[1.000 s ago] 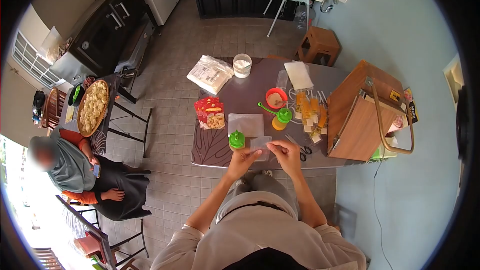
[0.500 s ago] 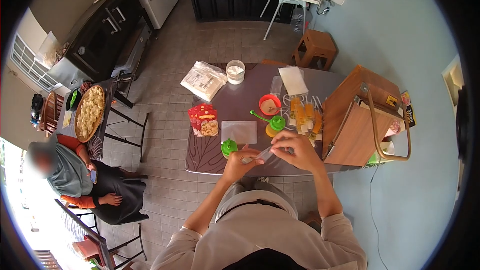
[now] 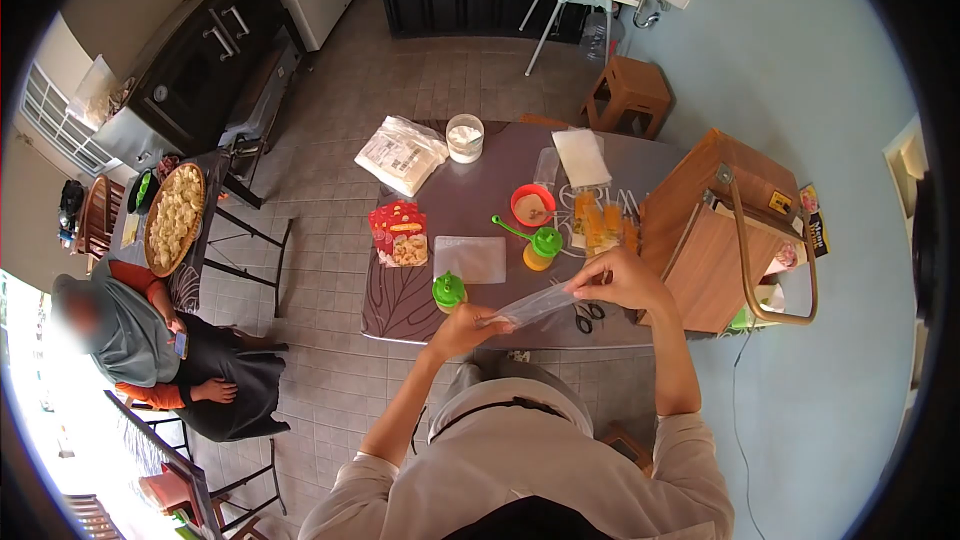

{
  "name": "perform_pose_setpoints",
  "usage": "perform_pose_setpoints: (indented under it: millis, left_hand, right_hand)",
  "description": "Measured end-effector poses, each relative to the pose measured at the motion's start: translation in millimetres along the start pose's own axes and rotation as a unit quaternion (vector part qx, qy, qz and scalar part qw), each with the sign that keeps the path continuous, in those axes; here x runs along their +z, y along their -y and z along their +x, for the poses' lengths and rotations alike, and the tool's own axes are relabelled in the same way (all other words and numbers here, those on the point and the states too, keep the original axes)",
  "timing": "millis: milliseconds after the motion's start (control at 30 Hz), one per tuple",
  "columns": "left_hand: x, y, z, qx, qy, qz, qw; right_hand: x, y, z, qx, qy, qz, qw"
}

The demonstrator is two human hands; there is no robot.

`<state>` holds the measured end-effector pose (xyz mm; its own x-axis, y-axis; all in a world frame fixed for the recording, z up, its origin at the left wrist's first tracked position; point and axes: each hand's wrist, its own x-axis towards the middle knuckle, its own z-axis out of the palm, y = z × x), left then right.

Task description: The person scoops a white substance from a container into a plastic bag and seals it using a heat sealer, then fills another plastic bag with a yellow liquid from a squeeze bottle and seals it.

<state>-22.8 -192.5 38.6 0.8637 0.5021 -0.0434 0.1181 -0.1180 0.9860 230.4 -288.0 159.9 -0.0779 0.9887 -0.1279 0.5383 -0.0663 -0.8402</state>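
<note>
A narrow clear plastic bag [image 3: 535,308] is stretched between my two hands, above the near edge of the table. My left hand [image 3: 462,330] is closed on its left end, and my right hand [image 3: 622,280] pinches its right end. Just beyond my left hand stands a green-lidded squeeze bottle [image 3: 449,290]. Black scissors [image 3: 588,316] lie below my right hand. Behind the bag are a stack of clear plastic sheets or bags [image 3: 470,260] and a squeeze bottle of yellow sauce with a green cap [image 3: 543,243]. Several small yellow-filled packets [image 3: 603,225] lie beyond my right hand.
Farther back are a red bowl [image 3: 532,204], red printed cards [image 3: 398,232], a white package [image 3: 402,155], a clear tub [image 3: 465,138] and a white stack [image 3: 582,158]. A wooden case [image 3: 690,250] borders the right. At left, a seated person [image 3: 150,340] holds a phone near a food tray [image 3: 176,220].
My hands have moved apart, drawing the plastic bag out longer between them. The scissors now show below my right hand. The view has shifted slightly.
</note>
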Motion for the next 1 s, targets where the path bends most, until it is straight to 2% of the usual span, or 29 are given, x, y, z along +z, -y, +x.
perform_pose_setpoints:
  millis: [33, 100, 233, 300, 433, 500, 533, 600, 633, 733, 800, 833, 900, 933, 967, 1000]
  left_hand:
    - [-0.1, -0.3, -0.2, -0.001, 0.0, 0.0, 1.0]
    - [-1.4, -4.1, 1.5, 0.029, -0.004, 0.133, 0.991]
    - [7.4, -0.4, 9.4, 0.014, -0.027, 0.184, 0.982]
    - [12.8, -7.5, 12.3, 0.144, -0.128, 0.204, 0.96]
    - [23.3, -26.3, 24.2, 0.181, -0.126, 0.14, 0.965]
    - [25.1, -15.4, 29.8, 0.193, -0.015, 0.178, 0.965]
    - [26.8, -13.5, 29.2, 0.194, -0.016, 0.178, 0.964]
    - [33.5, -10.2, 22.5, 0.075, -0.018, 0.003, 0.997]
    - [35.4, -5.3, 20.1, 0.075, -0.018, 0.003, 0.997]
    - [41.2, 21.1, 12.0, 0.053, -0.021, -0.024, 0.998]
    - [48.6, 32.8, 7.7, 0.02, -0.058, -0.108, 0.992]
    - [49.7, 36.5, 6.1, 0.018, -0.061, -0.109, 0.992]
    - [51.3, 41.9, 1.8, -0.001, -0.092, -0.176, 0.98]
    - [49.8, 40.3, -0.6, -0.002, -0.098, -0.176, 0.98]
    - [46.5, 38.7, -4.1, -0.009, -0.127, -0.182, 0.975]
    - [42.4, 36.7, -8.1, -0.017, -0.155, -0.187, 0.97]
  right_hand:
    - [1.5, -2.7, -1.2, 0.0, 0.001, 0.001, 1.0]
    - [6.1, -8.5, -4.0, 0.011, -0.022, -0.007, 1.0]
    - [15.2, -2.5, -6.2, 0.017, -0.06, -0.069, 0.996]
    - [19.4, 11.7, -8.5, 0.019, -0.091, -0.149, 0.984]
    - [40.1, 17.3, -5.5, -0.032, -0.093, -0.218, 0.971]
    - [46.3, 12.6, -3.5, -0.056, -0.097, -0.222, 0.969]
    - [45.4, 13.1, -3.7, -0.058, -0.098, -0.223, 0.968]
    - [43.3, 13.9, -5.2, -0.026, -0.088, -0.212, 0.973]
    - [44.0, 11.6, -6.3, -0.026, -0.087, -0.212, 0.973]
    - [50.6, -3.1, -7.0, -0.016, -0.073, -0.171, 0.982]
    - [55.4, -14.5, -5.2, -0.005, -0.056, -0.067, 0.996]
    - [57.1, -21.1, -3.8, -0.006, -0.053, -0.067, 0.996]
    - [62.4, -39.0, -0.6, 0.054, -0.087, 0.173, 0.98]
    - [69.6, -58.0, 1.8, 0.075, -0.11, 0.234, 0.963]
    - [82.4, -73.8, 9.2, 0.073, -0.103, 0.235, 0.964]
    - [97.6, -89.5, 17.6, 0.064, -0.145, 0.235, 0.959]
